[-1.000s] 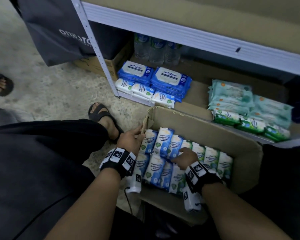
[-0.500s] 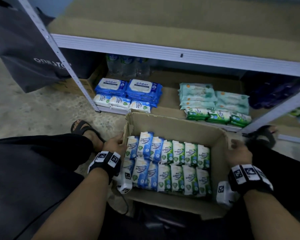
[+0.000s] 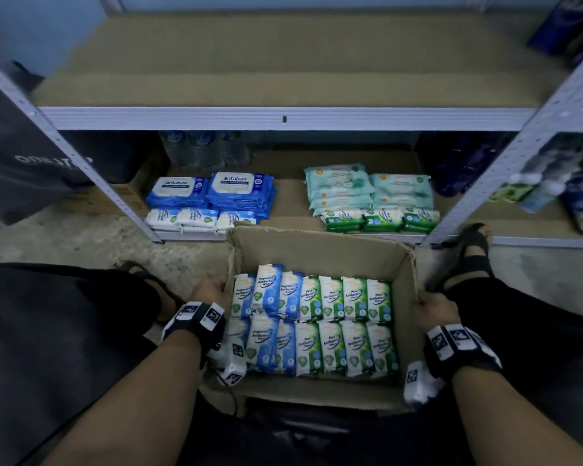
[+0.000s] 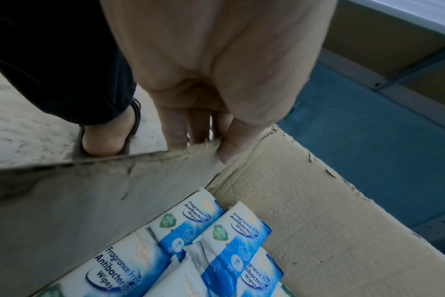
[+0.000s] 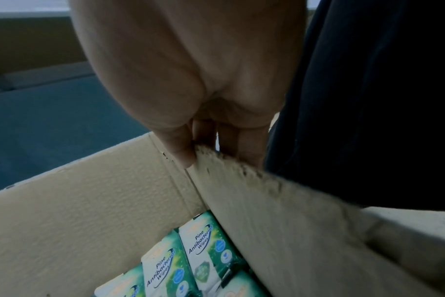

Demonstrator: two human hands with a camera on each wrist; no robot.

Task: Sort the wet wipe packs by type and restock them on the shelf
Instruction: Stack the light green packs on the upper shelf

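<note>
Both hands (image 3: 433,309) now grip box (image 3: 320,250).

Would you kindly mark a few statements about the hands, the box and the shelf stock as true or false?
1. The left hand grips the cardboard box wall. True.
2. The right hand holds a green pack. False: it grips the box's right wall.
3. In the box, the blue Fragrance Free packs sit left of the green Pine packs. True.
4. The antabax packs lie inside the box. False: they are stacked on the bottom shelf.
</note>
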